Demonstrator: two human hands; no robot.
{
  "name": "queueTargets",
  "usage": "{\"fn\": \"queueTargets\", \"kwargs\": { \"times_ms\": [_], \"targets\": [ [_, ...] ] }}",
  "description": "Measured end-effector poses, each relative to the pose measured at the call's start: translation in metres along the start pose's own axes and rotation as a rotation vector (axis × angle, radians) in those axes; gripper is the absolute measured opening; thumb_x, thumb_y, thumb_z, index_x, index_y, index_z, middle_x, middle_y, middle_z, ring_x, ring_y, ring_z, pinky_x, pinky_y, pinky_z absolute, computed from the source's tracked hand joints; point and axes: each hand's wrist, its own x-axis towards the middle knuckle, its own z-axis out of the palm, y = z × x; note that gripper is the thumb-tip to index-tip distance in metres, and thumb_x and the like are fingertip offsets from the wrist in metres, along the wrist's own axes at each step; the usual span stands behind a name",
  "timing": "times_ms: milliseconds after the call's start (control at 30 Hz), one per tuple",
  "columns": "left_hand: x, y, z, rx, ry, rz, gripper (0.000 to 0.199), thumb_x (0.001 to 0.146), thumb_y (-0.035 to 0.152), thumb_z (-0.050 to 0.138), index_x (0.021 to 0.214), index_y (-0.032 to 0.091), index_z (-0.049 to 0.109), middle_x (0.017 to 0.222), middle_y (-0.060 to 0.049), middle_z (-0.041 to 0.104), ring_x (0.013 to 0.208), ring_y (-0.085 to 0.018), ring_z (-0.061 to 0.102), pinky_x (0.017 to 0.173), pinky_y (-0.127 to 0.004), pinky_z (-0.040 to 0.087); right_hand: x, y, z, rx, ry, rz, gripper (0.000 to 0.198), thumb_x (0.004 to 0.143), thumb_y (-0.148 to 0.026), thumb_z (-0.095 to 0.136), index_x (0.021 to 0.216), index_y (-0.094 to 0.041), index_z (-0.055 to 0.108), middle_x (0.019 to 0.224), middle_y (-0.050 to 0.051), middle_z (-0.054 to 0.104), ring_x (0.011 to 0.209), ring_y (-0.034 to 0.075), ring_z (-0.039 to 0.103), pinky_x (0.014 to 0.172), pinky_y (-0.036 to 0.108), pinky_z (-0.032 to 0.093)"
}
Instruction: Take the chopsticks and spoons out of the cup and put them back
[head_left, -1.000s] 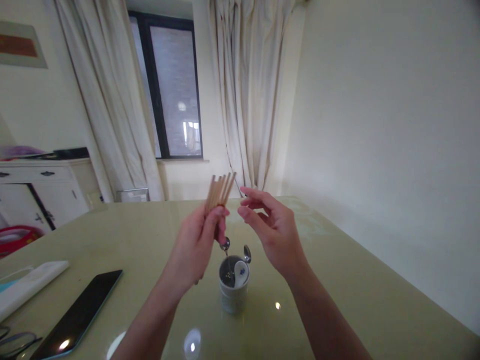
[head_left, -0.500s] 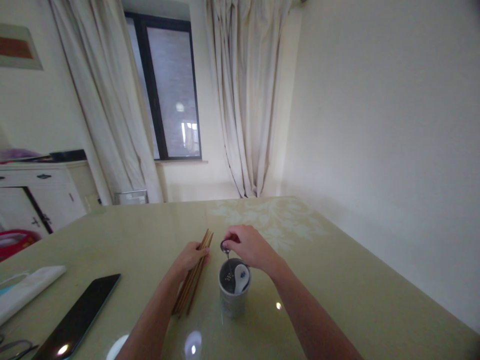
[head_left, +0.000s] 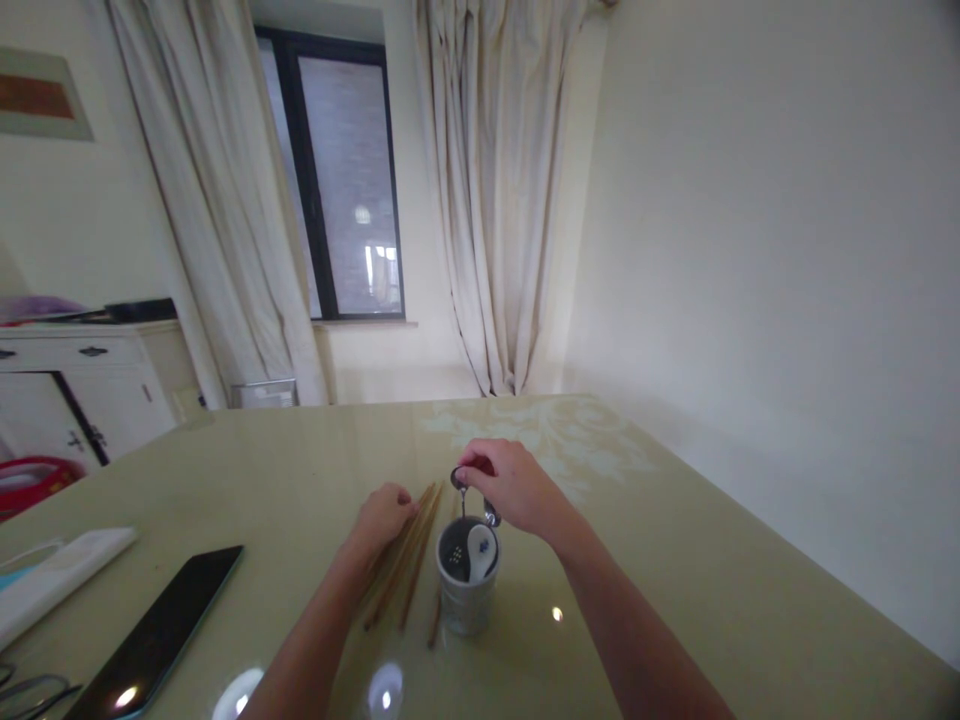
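Observation:
My right hand [head_left: 510,485] pinches the bowl end of a metal spoon [head_left: 458,478], whose thin handle points down into a grey cylindrical holder [head_left: 466,605]. A white ceramic spoon [head_left: 482,552] with a blue mark leans inside the holder. A second metal spoon [head_left: 491,514] shows at the holder's rim, just under my right hand. Left of the holder, several wooden chopsticks [head_left: 405,560] lie fanned out on the table. My left hand [head_left: 384,518] rests at their left side, its fingers loosely curved and touching the nearest chopsticks. One chopstick lies right against the holder's side.
The table [head_left: 637,600] has a glossy pale green top. On its left side lie a black phone [head_left: 161,625], a white power strip [head_left: 64,580] and dark cables [head_left: 34,690]. A white cabinet [head_left: 112,390] and a red basin [head_left: 37,485] stand beyond the left edge.
The chopsticks, bunched in my left hand before, have spread apart on the table towards the holder. My right hand has risen slightly with the metal spoon, and the second metal spoon has come into view.

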Motion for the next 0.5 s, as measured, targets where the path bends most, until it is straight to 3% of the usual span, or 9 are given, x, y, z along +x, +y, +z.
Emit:
{"fn": "queueTargets", "kwargs": {
  "times_ms": [133,233,367,500],
  "targets": [
    [-0.003,0.003,0.001,0.101,0.024,-0.023,0.033,0.085,0.040,0.061,0.102,0.016,0.074,0.114,-0.020,0.077,0.108,-0.034,0.071,0.087,-0.036,0.047,0.000,-0.004,-0.005,0.011,0.078,-0.019,0.011,0.089,-0.018,0.071,0.081,-0.021,0.078,0.075,0.000,0.076,0.068,0.016,0.064,0.064,0.026,0.040],
    [-0.011,0.015,0.007,0.147,0.014,0.005,0.055,0.087,0.054,0.059,0.120,0.012,0.069,0.124,-0.025,0.072,0.117,-0.037,0.068,0.096,-0.040,0.047,-0.001,-0.008,-0.011,0.017,0.152,-0.042,0.011,0.091,-0.020,0.071,0.082,-0.021,0.078,0.077,0.001,0.077,0.070,0.016,0.065,0.067,0.027,0.042],
    [-0.025,0.035,0.014,0.258,-0.058,0.028,0.087,0.078,0.069,0.063,0.141,0.010,0.055,0.141,-0.029,0.057,0.135,-0.046,0.052,0.105,-0.052,0.045,-0.003,-0.013,-0.018,0.050,0.221,-0.059,0.011,0.091,-0.019,0.070,0.082,-0.020,0.077,0.077,0.001,0.076,0.071,0.016,0.067,0.068,0.027,0.044],
    [-0.031,0.044,0.018,0.305,-0.141,-0.004,0.103,0.073,0.068,0.069,0.155,0.015,0.039,0.154,-0.026,0.044,0.144,-0.045,0.041,0.108,-0.057,0.045,-0.004,-0.013,-0.020,0.072,0.265,-0.070,0.012,0.092,-0.020,0.070,0.082,-0.020,0.076,0.075,0.000,0.075,0.069,0.015,0.066,0.068,0.026,0.045]
  ]
}}
